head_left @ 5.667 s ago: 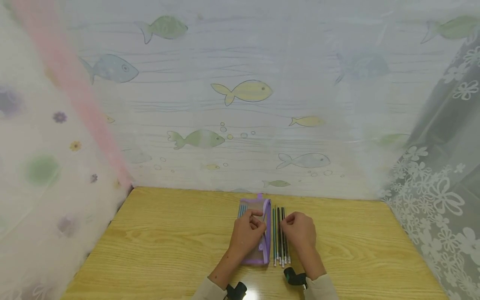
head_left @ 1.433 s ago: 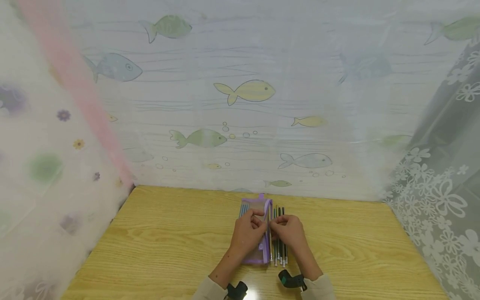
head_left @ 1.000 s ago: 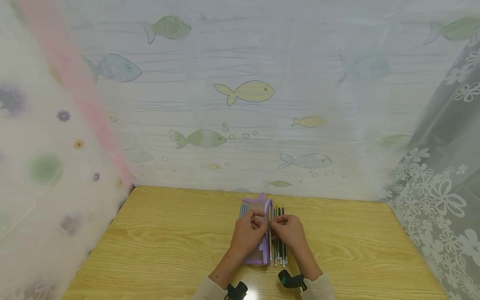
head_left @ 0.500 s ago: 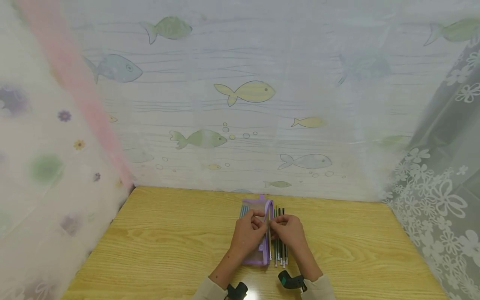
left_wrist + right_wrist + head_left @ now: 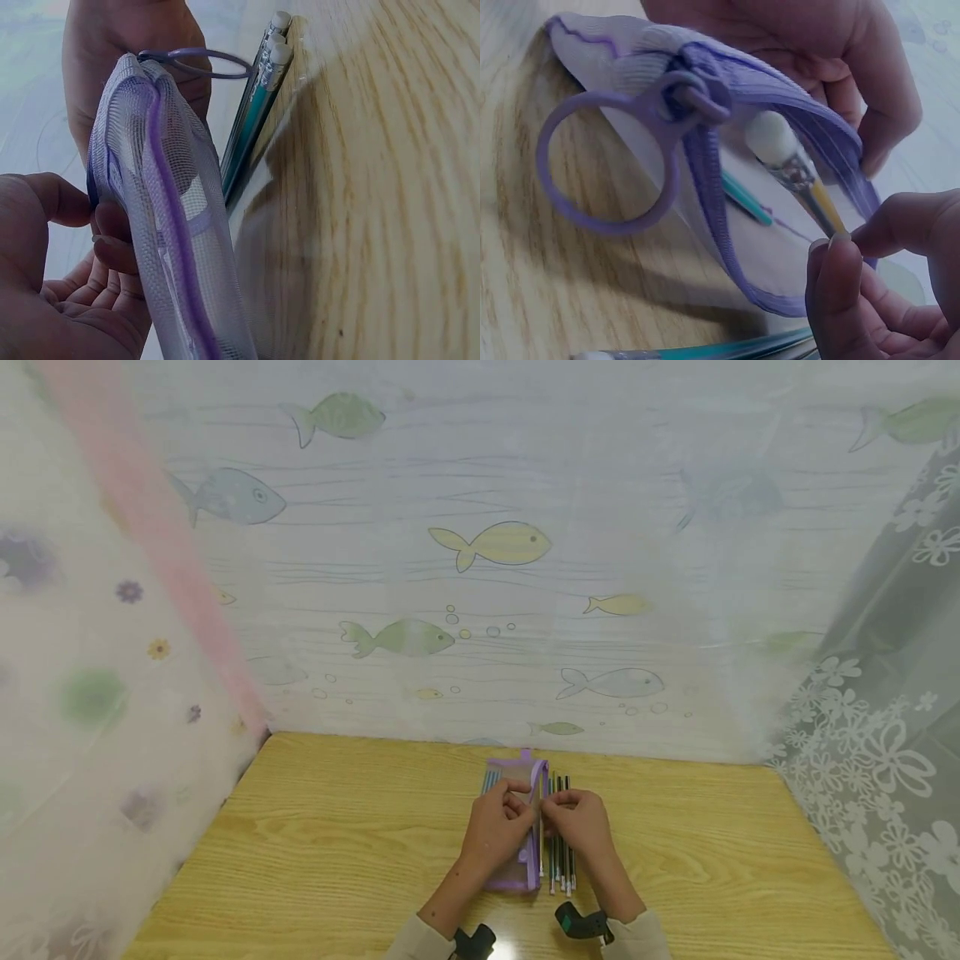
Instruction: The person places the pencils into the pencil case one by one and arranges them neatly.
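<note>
Compared with 5.7 s ago: your right hand [image 5: 581, 818] was at the row of loose pencils [image 5: 561, 856]; it is now beside the opening of the mesh pouch [image 5: 536, 852]. A yellow pencil [image 5: 822, 208] lies along that opening, its eraser end toward you and slightly farther from you than 1.4 s ago. Your left hand [image 5: 495, 827] has kept nearly the same place over the pouch throughout.

Fingers, right: thumb and index tips pressed together on the yellow pencil, pinching its shaft a little past the metal band; the other fingers fold in loosely below. Fingers, left: thumb and index pinch the purple zipper edge, which bows outward so the mouth gapes; the remaining fingers curl without spreading.

Position of the yellow pencil: at the pouch mouth, between your two hands. You cannot tell from these views how far its other end reaches inside.

Inside the pouch you see a teal stick [image 5: 746, 199] through the mouth, and blue sticks [image 5: 491, 777] along its left side. The purple pull ring [image 5: 547, 161] hangs at the near end of the zipper. The loose pencils lie on the wood-grain table [image 5: 360, 810], just right of the pouch, partly under your right hand.
</note>
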Demonstrator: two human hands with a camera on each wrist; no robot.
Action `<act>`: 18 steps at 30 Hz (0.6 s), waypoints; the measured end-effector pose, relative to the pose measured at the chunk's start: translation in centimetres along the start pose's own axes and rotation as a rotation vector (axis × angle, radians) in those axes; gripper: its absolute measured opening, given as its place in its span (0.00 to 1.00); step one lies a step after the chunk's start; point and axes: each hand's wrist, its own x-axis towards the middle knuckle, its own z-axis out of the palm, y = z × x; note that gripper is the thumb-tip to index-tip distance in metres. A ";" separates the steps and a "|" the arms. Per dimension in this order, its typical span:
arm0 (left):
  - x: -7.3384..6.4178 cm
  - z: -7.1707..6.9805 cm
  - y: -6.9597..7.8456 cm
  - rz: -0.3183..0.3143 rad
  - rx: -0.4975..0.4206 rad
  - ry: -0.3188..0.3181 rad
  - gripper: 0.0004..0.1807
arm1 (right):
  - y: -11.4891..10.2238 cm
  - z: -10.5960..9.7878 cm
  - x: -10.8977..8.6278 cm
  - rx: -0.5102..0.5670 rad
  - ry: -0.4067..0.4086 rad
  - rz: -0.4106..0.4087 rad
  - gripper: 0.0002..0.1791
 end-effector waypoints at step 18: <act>0.1 0.0 -0.2 0.000 0.005 0.007 0.16 | 0.4 0.3 0.2 -0.064 0.014 -0.020 0.10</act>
